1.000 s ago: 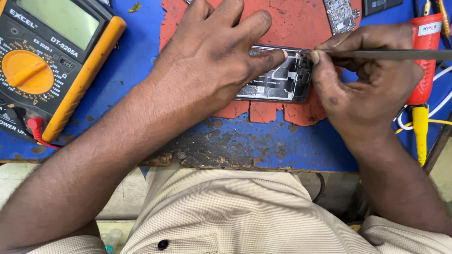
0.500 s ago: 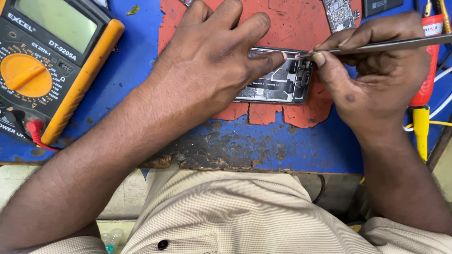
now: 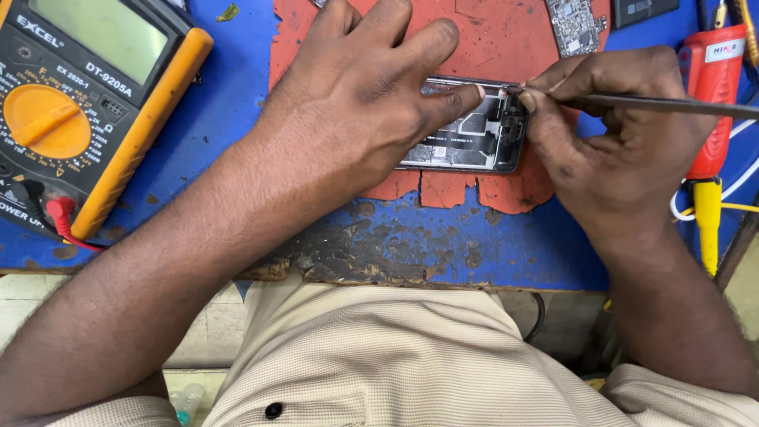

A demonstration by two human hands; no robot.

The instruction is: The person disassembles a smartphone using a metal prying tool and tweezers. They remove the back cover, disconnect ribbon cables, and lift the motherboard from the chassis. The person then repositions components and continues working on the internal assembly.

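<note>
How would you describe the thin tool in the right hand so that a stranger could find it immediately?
Start at the worn red mat on the blue workbench, where an opened phone lies. The right hand pinches a thin dark metal rod whose tip meets the phone's upper right corner. Unlike the thick red-and-yellow tool beside it, it is slender and lies nearly level.
</note>
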